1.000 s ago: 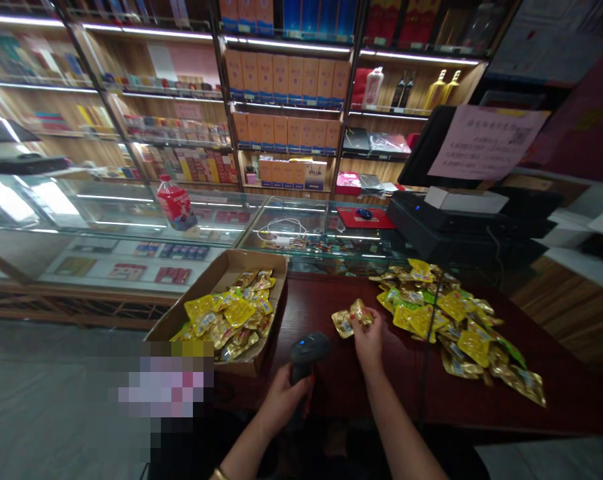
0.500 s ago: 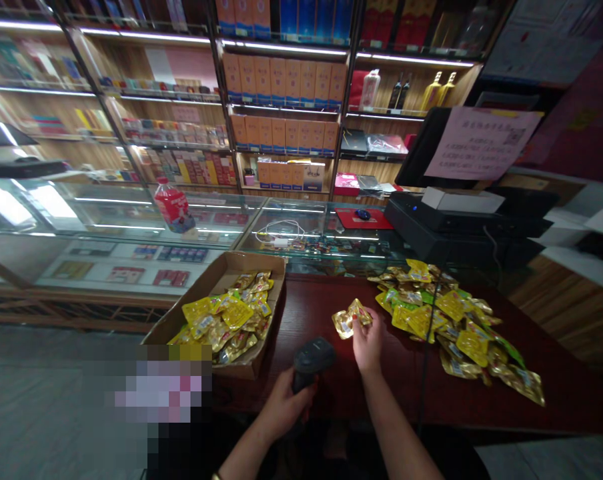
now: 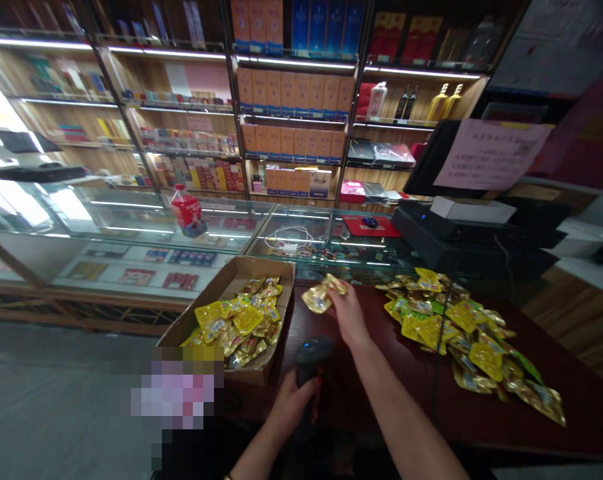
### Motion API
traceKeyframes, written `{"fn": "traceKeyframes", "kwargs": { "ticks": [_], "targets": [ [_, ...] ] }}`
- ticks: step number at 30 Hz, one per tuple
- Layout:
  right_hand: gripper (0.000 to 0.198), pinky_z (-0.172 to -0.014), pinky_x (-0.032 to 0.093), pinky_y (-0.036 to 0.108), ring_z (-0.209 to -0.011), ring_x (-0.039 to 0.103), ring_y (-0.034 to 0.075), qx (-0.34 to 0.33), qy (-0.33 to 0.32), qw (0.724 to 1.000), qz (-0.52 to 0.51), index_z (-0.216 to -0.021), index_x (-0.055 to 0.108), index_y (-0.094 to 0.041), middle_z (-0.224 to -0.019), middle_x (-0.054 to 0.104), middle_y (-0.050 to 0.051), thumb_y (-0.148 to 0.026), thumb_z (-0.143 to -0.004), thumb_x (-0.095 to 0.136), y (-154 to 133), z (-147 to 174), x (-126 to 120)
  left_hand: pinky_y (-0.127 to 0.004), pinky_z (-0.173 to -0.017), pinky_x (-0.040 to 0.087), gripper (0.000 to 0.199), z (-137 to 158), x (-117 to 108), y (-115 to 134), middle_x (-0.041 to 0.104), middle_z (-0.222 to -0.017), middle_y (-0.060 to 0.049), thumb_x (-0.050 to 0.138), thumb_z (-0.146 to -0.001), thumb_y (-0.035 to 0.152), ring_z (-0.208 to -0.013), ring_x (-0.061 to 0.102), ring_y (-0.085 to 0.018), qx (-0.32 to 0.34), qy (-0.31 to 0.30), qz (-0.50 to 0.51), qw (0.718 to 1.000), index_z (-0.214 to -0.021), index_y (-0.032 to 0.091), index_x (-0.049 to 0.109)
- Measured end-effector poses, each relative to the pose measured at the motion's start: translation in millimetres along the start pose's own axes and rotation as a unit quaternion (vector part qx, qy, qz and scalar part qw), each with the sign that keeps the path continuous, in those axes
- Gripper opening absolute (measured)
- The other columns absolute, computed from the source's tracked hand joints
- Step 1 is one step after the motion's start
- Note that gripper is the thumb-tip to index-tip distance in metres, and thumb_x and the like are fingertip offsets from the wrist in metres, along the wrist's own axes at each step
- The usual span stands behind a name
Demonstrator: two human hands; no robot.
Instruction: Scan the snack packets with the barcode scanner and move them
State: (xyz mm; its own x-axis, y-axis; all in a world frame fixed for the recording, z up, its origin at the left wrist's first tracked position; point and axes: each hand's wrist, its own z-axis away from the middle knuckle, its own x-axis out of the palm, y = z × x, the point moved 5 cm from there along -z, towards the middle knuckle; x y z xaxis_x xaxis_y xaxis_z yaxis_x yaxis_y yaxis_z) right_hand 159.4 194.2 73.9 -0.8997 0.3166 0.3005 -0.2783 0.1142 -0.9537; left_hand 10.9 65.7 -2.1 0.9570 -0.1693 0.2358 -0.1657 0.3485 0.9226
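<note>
My left hand (image 3: 292,403) is wrapped round the handle of a black barcode scanner (image 3: 312,353), upright at the front edge of the desk with a small blue light on its head. Between the fingers of my right hand (image 3: 350,312) is a shiny gold snack packet (image 3: 319,295), raised over the desk just right of the cardboard box. That cardboard box (image 3: 237,267) holds many gold and yellow packets (image 3: 242,320). To the right of my right hand lies a loose pile of similar packets (image 3: 461,327), some with green parts.
Behind the dark red desk (image 3: 381,380) runs a glass display counter (image 3: 221,233) bearing a red-labelled bottle (image 3: 187,212), a white cable (image 3: 289,237) and a mouse (image 3: 369,222). A monitor (image 3: 424,160) stands at right. A black cord (image 3: 440,333) crosses the right pile.
My right hand has moved left and away from me with the gold packet, towards the cardboard box. A blue light now shows on the scanner, still in my left hand. The view has shifted slightly.
</note>
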Motion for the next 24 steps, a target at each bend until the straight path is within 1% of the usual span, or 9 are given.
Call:
{"fn": "traceKeyframes", "kwargs": {
  "ticks": [3,5,7,9,12,15,17,19,24],
  "targets": [
    [0.055,-0.066,0.061,0.036,-0.087,0.071,0.021,0.008,-0.133,0.991,0.01,-0.125,0.048,-0.028,-0.121,0.065,0.006,-0.046,-0.077,0.067,-18.5,-18.2,81.8,-0.02,-0.033,0.039,0.046,-1.9,-2.8,-2.3,0.055,-0.051,0.006,0.075,-0.068,0.052,-0.034,0.048,-0.01,-0.005,0.012,-0.003,1.0,-0.093,0.016,0.059],
    [0.053,-0.073,0.06,0.038,-0.092,0.07,0.021,-0.035,-0.145,0.984,0.095,-0.127,0.05,-0.026,-0.132,0.059,0.009,-0.044,-0.079,0.066,-22.8,-31.5,97.6,-0.02,-0.034,0.039,0.047,-2.6,-4.0,-3.3,0.056,-0.052,0.006,0.074,-0.069,0.053,-0.035,0.048,-0.01,0.008,0.014,-0.005,1.0,-0.094,0.016,0.06],
    [0.048,-0.09,0.055,0.042,-0.107,0.066,0.023,-0.119,-0.108,0.96,0.23,-0.128,0.053,-0.023,-0.137,0.056,0.011,-0.038,-0.083,0.063,-24.4,-40.5,77.4,-0.02,-0.034,0.039,0.046,-3.5,-4.8,-4.3,0.055,-0.051,0.006,0.074,-0.07,0.054,-0.035,0.048,-0.009,0.022,0.009,-0.004,1.0,-0.092,0.016,0.06],
    [0.048,-0.108,0.04,0.049,-0.13,0.052,0.028,-0.184,-0.025,0.897,0.402,-0.132,0.053,-0.018,-0.142,0.053,0.016,-0.033,-0.087,0.058,-23.3,-43.6,28.4,-0.02,-0.032,0.039,0.045,-5.1,-5.1,-6.3,0.055,-0.05,0.006,0.074,-0.069,0.054,-0.034,0.048,-0.01,0.026,-0.001,-0.003,1.0,-0.089,0.016,0.06],
    [0.064,-0.113,0.014,0.068,-0.148,0.016,0.043,-0.129,0.143,0.747,0.637,-0.142,0.044,-0.005,-0.157,0.027,0.03,-0.032,-0.086,0.06,-16.0,-44.0,-70.4,-0.02,-0.032,0.038,0.044,-8.6,-6.0,-10.0,0.055,-0.047,0.006,0.075,-0.066,0.053,-0.033,0.048,-0.01,0.017,-0.006,-0.003,1.0,-0.085,0.016,0.06],
    [0.073,-0.109,0.011,0.073,-0.147,0.011,0.048,-0.04,0.208,0.653,0.727,-0.145,0.036,0.007,-0.155,0.022,0.037,-0.033,-0.087,0.056,-3.8,-40.7,-144.5,-0.02,-0.031,0.038,0.043,-10.6,-6.8,-12.1,0.055,-0.046,0.006,0.076,-0.064,0.052,-0.032,0.047,-0.01,0.01,-0.003,0.0,1.0,-0.082,0.017,0.059],
    [0.072,-0.108,0.012,0.073,-0.147,0.013,0.046,-0.036,0.198,0.627,0.753,-0.145,0.035,0.007,-0.155,0.024,0.035,-0.033,-0.088,0.051,7.0,-36.6,-163.4,-0.021,-0.031,0.039,0.042,-10.2,-6.8,-11.2,0.055,-0.046,0.006,0.075,-0.064,0.052,-0.032,0.047,-0.01,0.012,0.0,0.002,1.0,-0.08,0.017,0.058],
    [0.07,-0.11,0.013,0.071,-0.148,0.014,0.044,-0.069,0.169,0.619,0.764,-0.145,0.037,0.006,-0.157,0.025,0.032,-0.035,-0.089,0.048,18.6,-29.3,-160.9,-0.02,-0.032,0.039,0.041,-8.6,-6.6,-8.9,0.055,-0.046,0.006,0.075,-0.065,0.051,-0.032,0.048,-0.011,0.015,0.006,0.005,1.0,-0.08,0.018,0.058],
    [0.059,-0.114,0.023,0.058,-0.146,0.027,0.037,-0.145,0.05,0.662,0.734,-0.143,0.045,-0.005,-0.154,0.038,0.024,-0.037,-0.094,0.044,47.5,1.3,-119.5,-0.02,-0.033,0.04,0.039,-6.3,-5.2,-4.2,0.056,-0.046,0.005,0.075,-0.066,0.049,-0.033,0.049,-0.011,0.01,0.008,0.0,1.0,-0.081,0.018,0.058]
  ]
}}
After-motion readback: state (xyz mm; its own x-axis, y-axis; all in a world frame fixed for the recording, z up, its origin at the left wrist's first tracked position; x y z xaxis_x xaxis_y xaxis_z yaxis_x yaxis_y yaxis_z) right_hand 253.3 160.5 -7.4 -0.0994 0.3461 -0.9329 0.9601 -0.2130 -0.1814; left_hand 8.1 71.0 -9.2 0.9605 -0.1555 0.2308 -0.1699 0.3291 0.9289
